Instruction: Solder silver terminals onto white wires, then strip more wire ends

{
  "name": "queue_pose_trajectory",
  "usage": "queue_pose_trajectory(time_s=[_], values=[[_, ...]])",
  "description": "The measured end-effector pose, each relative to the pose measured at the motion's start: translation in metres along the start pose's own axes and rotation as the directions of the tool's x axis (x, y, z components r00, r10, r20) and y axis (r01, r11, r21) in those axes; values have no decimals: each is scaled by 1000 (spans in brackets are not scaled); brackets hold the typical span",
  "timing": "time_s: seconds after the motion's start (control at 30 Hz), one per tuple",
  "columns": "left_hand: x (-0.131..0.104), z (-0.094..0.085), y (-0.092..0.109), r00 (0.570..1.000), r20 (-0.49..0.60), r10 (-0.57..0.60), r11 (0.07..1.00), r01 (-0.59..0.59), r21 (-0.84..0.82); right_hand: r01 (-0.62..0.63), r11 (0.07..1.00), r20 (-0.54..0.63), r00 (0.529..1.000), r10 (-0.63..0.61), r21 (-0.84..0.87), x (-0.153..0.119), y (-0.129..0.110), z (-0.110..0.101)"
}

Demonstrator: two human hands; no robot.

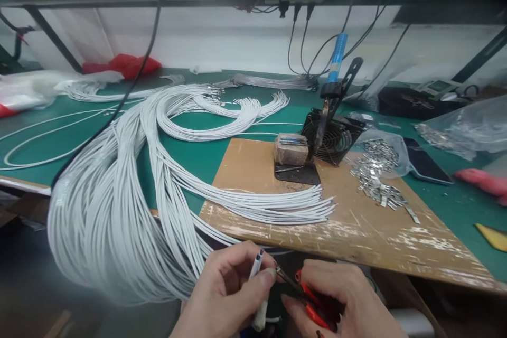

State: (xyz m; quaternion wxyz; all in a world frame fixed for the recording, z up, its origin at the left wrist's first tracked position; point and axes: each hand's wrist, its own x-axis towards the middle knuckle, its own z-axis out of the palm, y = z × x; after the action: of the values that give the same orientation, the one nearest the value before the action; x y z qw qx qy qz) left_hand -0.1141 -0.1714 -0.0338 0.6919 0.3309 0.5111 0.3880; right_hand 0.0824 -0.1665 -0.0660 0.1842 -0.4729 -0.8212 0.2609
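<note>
My left hand [232, 290] is closed on a white cable [256, 263], thumb against the bent fingers. The cable's cut end points up and shows dark blue wire tips. In my right hand [346, 296] is a pair of pliers with red handles [315, 316]. Their dark metal jaws [287, 278] reach the left fingertips, where something small and shiny shows; its kind cannot be made out. Just beyond my hands, a large bundle of white cables [119, 211] hangs over the table edge, with loose ends [285, 206] lying on the brown board [253, 161].
Beyond the board's middle, a blue-handled soldering iron [337, 58] stands upright by a black fan [332, 140] and a small block [291, 149]. Small metal pieces [376, 177] lie piled at right, beside a dark flat device [428, 161]. A black cord [152, 37] hangs at left.
</note>
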Motion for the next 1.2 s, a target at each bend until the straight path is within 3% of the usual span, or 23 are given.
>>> queue_pose_trajectory(time_s=[0.17, 0.37, 0.63, 0.87, 1.03, 1.2], values=[[1, 4, -1, 999, -48, -15, 999, 16, 31, -40, 994, -32, 999, 43, 102, 1, -3, -4], [-1, 8, 0, 996, -85, -13, 997, 19, 74, -154, 967, 42, 988, 148, 203, 1, -10, -11], [-3, 10, 3, 994, -104, -24, 1000, 26, 14, -163, 963, 51, 986, 156, 213, 0, -9, -9], [-1, 7, 3, 999, -39, -35, 999, 35, 4, -85, 989, -116, 988, 99, 121, -5, -5, 0], [0, 3, 2, 999, 20, -48, 998, 48, -27, -129, 978, -286, 943, 172, 161, -8, 1, 17], [1, -3, -3, 999, 50, 1, 1000, 0, -30, -175, 961, -222, 949, 223, 216, -11, 4, 25]])
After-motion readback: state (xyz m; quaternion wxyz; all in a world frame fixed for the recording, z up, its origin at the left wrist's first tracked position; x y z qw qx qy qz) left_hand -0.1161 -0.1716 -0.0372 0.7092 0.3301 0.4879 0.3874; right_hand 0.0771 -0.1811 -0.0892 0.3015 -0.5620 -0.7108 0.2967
